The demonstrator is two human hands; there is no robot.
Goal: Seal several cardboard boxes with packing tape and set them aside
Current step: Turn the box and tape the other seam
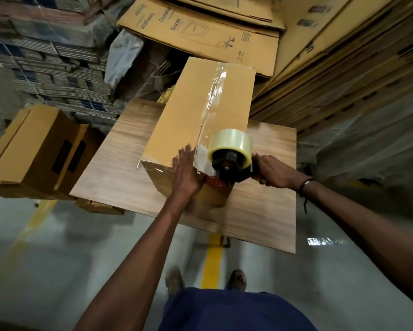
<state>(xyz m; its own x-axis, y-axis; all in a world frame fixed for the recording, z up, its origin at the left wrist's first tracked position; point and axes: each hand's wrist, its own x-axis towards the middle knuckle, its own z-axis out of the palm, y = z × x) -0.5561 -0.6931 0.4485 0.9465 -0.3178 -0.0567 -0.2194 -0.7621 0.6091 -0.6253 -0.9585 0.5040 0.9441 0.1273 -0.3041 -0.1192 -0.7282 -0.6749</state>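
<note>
At 9 o'clock, 2 sealed boxes wait. Our left hand presses flat-fingered on the box at centre; at 3 o'clock our right hand grips the tape dispenser. If we tear crookedly, the tape may wrinkle.

**Storeroom packed with flat cardboard**

I look down on a glossy grey floor that reflects dull light, crossed by a yellow line and a fainter one to the left. A wood-grain table stands ahead. Behind it on the left I see tied bundles of flattened cartons; on the right, tall stacks of brown cardboard sheets lean in. Printed flat cartons lie at the top, and crumpled clear plastic sheeting sits between.
</note>
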